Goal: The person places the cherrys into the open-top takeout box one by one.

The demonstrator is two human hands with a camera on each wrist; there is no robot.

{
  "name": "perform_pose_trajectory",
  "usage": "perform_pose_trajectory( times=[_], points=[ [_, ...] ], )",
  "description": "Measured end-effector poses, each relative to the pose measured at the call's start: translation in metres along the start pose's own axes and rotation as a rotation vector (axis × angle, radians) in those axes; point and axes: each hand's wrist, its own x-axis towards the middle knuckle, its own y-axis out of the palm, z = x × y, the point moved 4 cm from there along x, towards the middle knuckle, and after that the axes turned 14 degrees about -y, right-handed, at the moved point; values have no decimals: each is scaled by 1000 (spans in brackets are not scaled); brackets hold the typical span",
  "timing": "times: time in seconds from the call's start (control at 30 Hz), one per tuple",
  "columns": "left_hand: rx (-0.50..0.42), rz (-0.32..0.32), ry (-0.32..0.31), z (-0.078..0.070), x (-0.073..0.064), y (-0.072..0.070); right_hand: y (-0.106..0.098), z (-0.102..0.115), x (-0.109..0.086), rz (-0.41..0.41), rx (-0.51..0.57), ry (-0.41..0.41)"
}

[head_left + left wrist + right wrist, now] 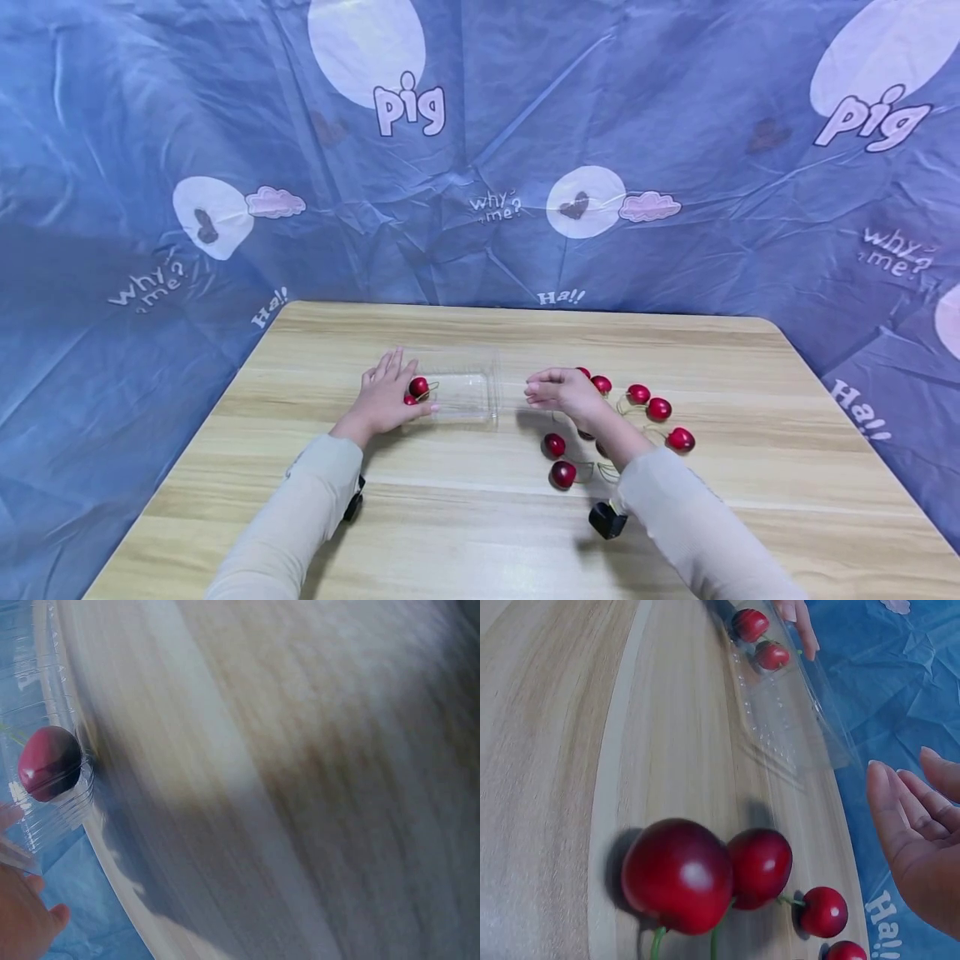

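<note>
A clear plastic box (491, 408) stands left of the table's middle with two red cherries (418, 387) at its left end. My left hand (386, 400) rests on that end, its fingers extended toward the far side and its thumb over the near side. Between the box and several loose cherries (562, 475) hovers my right hand (566, 394), with nothing seen in its fingers. In the right wrist view its thumb and fingers (911, 817) stand apart. Some cherries are partly hidden under the right hand and forearm.
The loose cherries, with thin green stems, lie scattered on the wooden table (450, 525) around and right of the right hand. A thin clear flap (457, 360) extends behind the box. Blue printed cloth (480, 167) hangs beyond the table's far edge.
</note>
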Motion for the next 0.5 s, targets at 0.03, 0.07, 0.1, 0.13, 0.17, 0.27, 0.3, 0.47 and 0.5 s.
perform_pose_trajectory(
  times=[0.03, 0.07, 0.1, 0.13, 0.17, 0.27, 0.3, 0.47, 0.5],
  points=[
    [1, 1, 0, 0, 0, 0, -1, -1, -1, -3, 0, 0],
    [1, -1, 0, 0, 0, 0, -3, -1, -1, -6, 0, -1],
    [1, -2, 0, 0, 0, 1, -4, -1, -2, -6, 2, -1],
    [-3, 0, -1, 0, 0, 1, -5, -2, -3, -8, 5, -2],
    [-4, -1, -2, 1, 0, 1, -7, -1, -5, -10, 4, -1],
    [-9, -3, 1, 1, 0, 1, -11, -1, -8, -12, 3, 3],
    [-12, -3, 2, 0, 0, 1, -12, -2, -10, -15, 5, 6],
    [-16, 4, 4, 0, 0, -1, -21, -6, -17, -26, 18, 19],
    [-18, 7, 2, 0, 0, -1, -23, -7, -18, -31, 19, 19]
  ],
)
